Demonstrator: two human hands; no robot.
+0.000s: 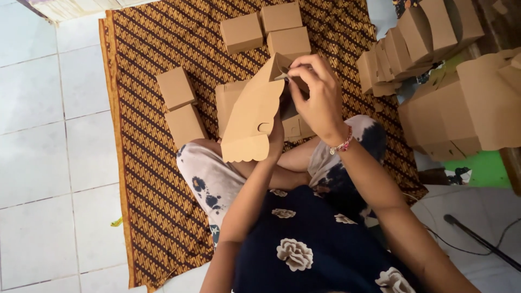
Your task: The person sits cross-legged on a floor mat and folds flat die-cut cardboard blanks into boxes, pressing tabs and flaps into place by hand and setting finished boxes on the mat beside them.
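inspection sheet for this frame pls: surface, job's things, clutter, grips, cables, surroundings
Surface: brown patterned mat spread on a white tiled floor.
Job's things: half-folded kraft cardboard box with a scalloped flap, held over the lap; flat box blank lying under it.
Clutter: five closed kraft boxes on the mat, three at the top and two at the left; small yellow scrap on the tiles.
Grips: left hand supports the box from behind, mostly hidden; right hand pinches a tab at its top edge.
Cables: black cable and dark rod at lower right.
Surroundings: stacks of folded box blanks at right; green surface beneath them.
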